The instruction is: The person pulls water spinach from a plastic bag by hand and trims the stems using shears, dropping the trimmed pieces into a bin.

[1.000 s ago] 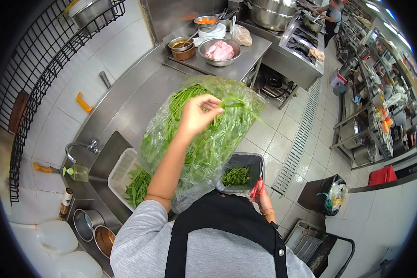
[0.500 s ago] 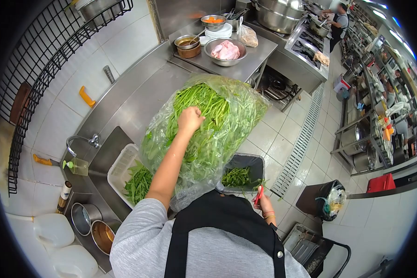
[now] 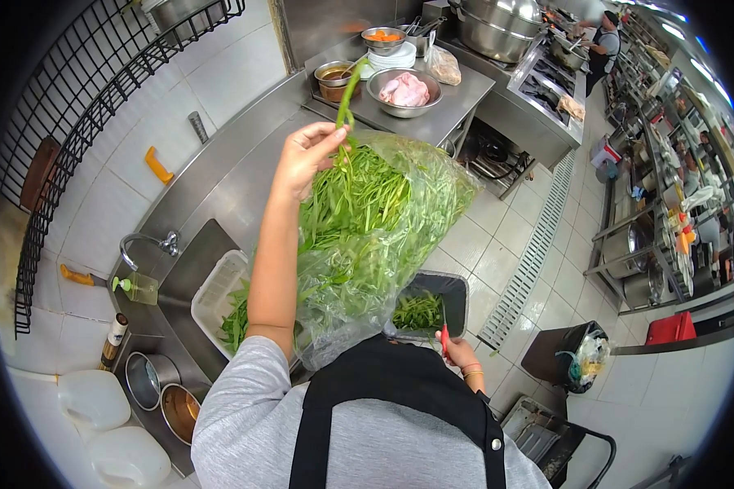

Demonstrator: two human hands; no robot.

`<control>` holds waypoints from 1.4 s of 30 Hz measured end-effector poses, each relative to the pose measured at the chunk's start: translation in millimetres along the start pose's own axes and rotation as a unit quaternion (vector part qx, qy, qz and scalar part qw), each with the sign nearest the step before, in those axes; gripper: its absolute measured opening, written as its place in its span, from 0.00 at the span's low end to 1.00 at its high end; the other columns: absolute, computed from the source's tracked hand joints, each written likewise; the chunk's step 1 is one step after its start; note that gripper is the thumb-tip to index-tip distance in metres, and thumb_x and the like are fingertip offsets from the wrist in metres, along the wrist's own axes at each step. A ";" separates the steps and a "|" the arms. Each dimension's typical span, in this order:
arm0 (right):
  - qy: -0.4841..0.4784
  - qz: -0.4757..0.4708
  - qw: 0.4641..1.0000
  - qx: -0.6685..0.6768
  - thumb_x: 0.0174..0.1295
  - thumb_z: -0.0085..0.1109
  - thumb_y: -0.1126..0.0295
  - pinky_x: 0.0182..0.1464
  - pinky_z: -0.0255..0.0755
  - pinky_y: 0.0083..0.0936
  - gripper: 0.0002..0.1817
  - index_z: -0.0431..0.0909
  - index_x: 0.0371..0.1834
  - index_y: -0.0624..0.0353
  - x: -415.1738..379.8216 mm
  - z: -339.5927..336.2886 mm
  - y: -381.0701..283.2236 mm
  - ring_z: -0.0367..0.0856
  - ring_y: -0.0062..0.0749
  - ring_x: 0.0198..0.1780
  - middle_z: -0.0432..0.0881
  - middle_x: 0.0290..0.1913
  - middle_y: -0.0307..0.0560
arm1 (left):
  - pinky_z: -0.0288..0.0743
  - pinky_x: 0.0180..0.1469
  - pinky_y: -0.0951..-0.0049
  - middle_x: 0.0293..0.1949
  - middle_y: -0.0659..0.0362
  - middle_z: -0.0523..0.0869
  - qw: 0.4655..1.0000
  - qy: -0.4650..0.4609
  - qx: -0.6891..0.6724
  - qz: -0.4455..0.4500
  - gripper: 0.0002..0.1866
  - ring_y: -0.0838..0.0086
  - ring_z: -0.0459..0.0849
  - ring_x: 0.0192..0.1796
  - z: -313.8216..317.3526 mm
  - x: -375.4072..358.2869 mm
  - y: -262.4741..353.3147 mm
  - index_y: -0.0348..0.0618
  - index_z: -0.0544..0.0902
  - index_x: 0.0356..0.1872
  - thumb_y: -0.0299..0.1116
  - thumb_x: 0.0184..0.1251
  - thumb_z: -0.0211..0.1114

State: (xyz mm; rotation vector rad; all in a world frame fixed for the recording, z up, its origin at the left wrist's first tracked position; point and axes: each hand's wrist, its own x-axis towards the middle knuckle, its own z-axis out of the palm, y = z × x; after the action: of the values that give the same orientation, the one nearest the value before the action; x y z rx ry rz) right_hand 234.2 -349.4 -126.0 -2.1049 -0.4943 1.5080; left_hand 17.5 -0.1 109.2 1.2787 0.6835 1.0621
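My left hand is raised over the far side of a clear plastic bag, pinching a long green stalk of leafy greens that points up and away. The bag is packed with the same leafy greens, which look like water spinach. Low on the right, my right hand grips red-handled scissors, their blades over the edge of a grey bin. Cut green stems lie in that bin. Left of the bag, a white plastic basket holds more greens, partly hidden by my arm.
A sink with a tap lies to the left. On the back counter, a metal bowl of raw poultry stands beside stacked plates. A black-lined trash bin is at right. A person works by the far stove.
My left hand has risen from the greens in the bag, lifting a stalk in its fingers. My right hand has moved slightly left, and the scissors now point up over the bin.
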 end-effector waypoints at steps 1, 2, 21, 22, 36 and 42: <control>0.001 -0.014 0.999 -0.035 0.49 0.59 0.37 0.19 0.64 0.17 0.31 0.72 0.15 0.58 -1.0 0.1 -0.6 0.68 0.20 0.14 0.71 0.15 0.37 | 0.78 0.34 0.77 0.34 0.61 0.83 0.998 -0.022 -0.048 0.021 0.08 0.77 0.82 0.35 -2.6 -2.1 4.1 0.41 0.81 0.39 0.31 0.61 0.63; 0.001 -0.015 0.999 -0.034 0.49 0.59 0.37 0.19 0.64 0.17 0.31 0.72 0.15 0.58 -0.9 -0.4 -0.7 0.68 0.20 0.14 0.71 0.15 0.37 | 0.78 0.34 0.77 0.34 0.61 0.83 0.998 -0.023 -0.048 0.021 0.08 0.77 0.82 0.35 -3.0 -0.7 4.3 0.41 0.81 0.39 0.31 0.61 0.63; 0.008 -0.016 0.999 -0.035 0.47 0.62 0.38 0.20 0.63 0.17 0.30 0.73 0.15 0.58 -5.4 -1.0 -5.8 0.69 0.20 0.15 0.72 0.15 0.37 | 0.71 0.52 0.72 0.43 0.57 0.83 1.000 -0.009 -0.009 -0.024 0.15 0.75 0.80 0.48 -20.8 11.4 -38.8 0.43 0.76 0.51 0.36 0.66 0.57; 0.006 -0.018 0.999 -0.034 0.47 0.62 0.38 0.20 0.63 0.17 0.30 0.73 0.15 0.58 -6.1 -1.2 -7.7 0.69 0.20 0.15 0.72 0.15 0.37 | 0.71 0.52 0.72 0.43 0.57 0.83 1.000 -0.007 -0.009 -0.024 0.15 0.75 0.80 0.48 -18.8 10.8 -37.4 0.43 0.76 0.51 0.36 0.66 0.57; 0.003 -0.066 0.997 0.025 0.52 0.59 0.41 0.21 0.63 0.15 0.28 0.70 0.14 0.55 -13.9 -6.3 -21.5 0.66 0.17 0.17 0.69 0.16 0.33 | 0.70 0.33 0.85 0.35 0.63 0.82 0.997 -0.063 0.018 -0.037 0.17 0.86 0.75 0.29 8.7 9.0 -33.6 0.47 0.74 0.57 0.34 0.68 0.54; 0.001 -0.135 0.989 0.062 0.58 0.58 0.49 0.23 0.59 0.16 0.24 0.69 0.15 0.56 -25.2 -2.8 -31.0 0.63 0.14 0.19 0.68 0.15 0.31 | 0.62 0.24 0.89 0.33 0.63 0.82 0.981 -0.156 0.086 -0.078 0.17 0.89 0.69 0.22 22.2 6.7 -45.8 0.45 0.74 0.56 0.34 0.69 0.53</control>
State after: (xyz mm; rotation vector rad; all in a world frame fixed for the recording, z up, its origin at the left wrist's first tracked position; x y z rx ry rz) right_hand 228.7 -338.9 -87.8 -1.8595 -0.6399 1.3444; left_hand 51.0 -1.2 70.3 1.4755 0.6321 0.6674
